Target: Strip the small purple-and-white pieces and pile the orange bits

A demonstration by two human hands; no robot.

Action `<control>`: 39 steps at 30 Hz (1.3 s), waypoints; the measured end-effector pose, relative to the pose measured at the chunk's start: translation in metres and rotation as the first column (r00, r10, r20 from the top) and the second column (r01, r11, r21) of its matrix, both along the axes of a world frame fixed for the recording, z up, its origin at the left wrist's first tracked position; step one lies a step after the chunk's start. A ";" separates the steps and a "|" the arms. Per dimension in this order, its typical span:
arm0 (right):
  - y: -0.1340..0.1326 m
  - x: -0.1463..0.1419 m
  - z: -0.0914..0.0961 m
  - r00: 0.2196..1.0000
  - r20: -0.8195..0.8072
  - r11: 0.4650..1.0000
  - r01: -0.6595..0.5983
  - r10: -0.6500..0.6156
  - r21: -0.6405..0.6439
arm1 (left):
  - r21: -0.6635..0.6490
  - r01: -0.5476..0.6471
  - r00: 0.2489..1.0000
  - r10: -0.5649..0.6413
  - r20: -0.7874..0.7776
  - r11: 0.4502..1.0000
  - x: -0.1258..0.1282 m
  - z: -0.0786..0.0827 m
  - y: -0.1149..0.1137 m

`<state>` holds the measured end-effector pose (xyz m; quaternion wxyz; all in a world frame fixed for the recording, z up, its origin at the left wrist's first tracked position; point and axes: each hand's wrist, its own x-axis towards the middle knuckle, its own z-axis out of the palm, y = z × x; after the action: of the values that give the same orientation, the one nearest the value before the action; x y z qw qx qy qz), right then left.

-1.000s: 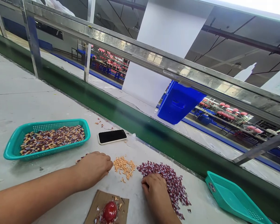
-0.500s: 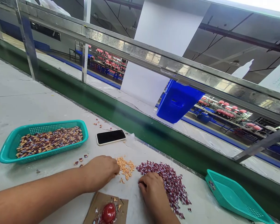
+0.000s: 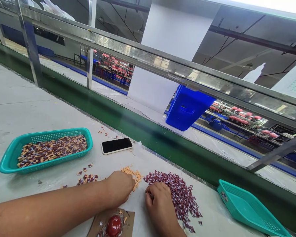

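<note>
My left hand (image 3: 119,188) rests curled on the white table, its fingertips in a small heap of pale orange pieces (image 3: 135,174). My right hand (image 3: 159,200) lies beside it, fingers bent and pinched at the left edge of a heap of dark red and white pieces (image 3: 180,192). What either hand holds is hidden. A scrap of brown cardboard (image 3: 128,217) with a glossy red blob (image 3: 114,225) sits just below both hands. A few dark pieces (image 3: 87,178) lie to the left of my left forearm.
A teal basket (image 3: 8,161) full of mixed pieces stands at the left. A black phone (image 3: 116,145) lies behind the heaps. An empty teal basket (image 3: 246,205) sits at the right. A green belt (image 3: 138,126), a steel rail and a blue crate (image 3: 187,107) run behind the table.
My left hand has slid right onto the orange heap, uncovering a few dark pieces behind it. My right hand has shifted slightly left at the edge of the dark heap.
</note>
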<state>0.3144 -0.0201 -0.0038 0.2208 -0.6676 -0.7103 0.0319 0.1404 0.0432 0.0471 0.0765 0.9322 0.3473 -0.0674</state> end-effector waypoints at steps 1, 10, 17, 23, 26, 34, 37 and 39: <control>0.000 -0.001 0.000 0.999 -0.038 1.000 -0.012 0.013 0.005 | -0.011 -0.004 1.000 0.004 -0.005 1.000 0.001 -0.002 0.001; -0.003 -0.013 0.002 0.714 -0.700 0.988 -0.125 0.025 -0.092 | -0.244 -0.044 0.950 0.116 0.289 0.969 -0.007 -0.002 0.004; -0.009 -0.028 -0.007 0.106 -0.994 0.930 -0.361 -0.034 -0.070 | -0.740 0.120 0.705 0.469 0.532 0.661 -0.019 -0.003 -0.018; -0.017 -0.045 -0.007 -0.149 -0.988 0.929 -0.370 -0.036 0.022 | -0.872 0.288 0.570 0.662 0.487 0.395 -0.027 -0.004 -0.029; -0.022 -0.045 -0.009 0.010 -1.000 0.937 -0.348 -0.021 -0.023 | -0.883 0.302 0.522 0.713 0.468 0.359 -0.036 -0.003 -0.034; -0.025 -0.038 -0.013 0.821 -0.403 0.914 -0.378 0.404 0.146 | -0.896 0.309 0.233 0.888 0.397 0.319 -0.069 -0.006 -0.054; -0.028 -0.043 -0.012 0.875 -0.205 0.896 -0.409 0.439 0.174 | -0.887 0.365 0.195 0.908 0.370 0.283 -0.075 -0.014 -0.059; -0.030 -0.047 -0.014 0.913 -0.085 0.912 -0.387 0.400 0.137 | -0.882 0.380 0.167 0.918 0.361 0.278 -0.077 -0.020 -0.063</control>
<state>0.2677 -0.0501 -0.0175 0.2877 -0.4940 -0.8174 0.0712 0.0638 -0.0195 0.0272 0.7730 0.4092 0.3378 0.3477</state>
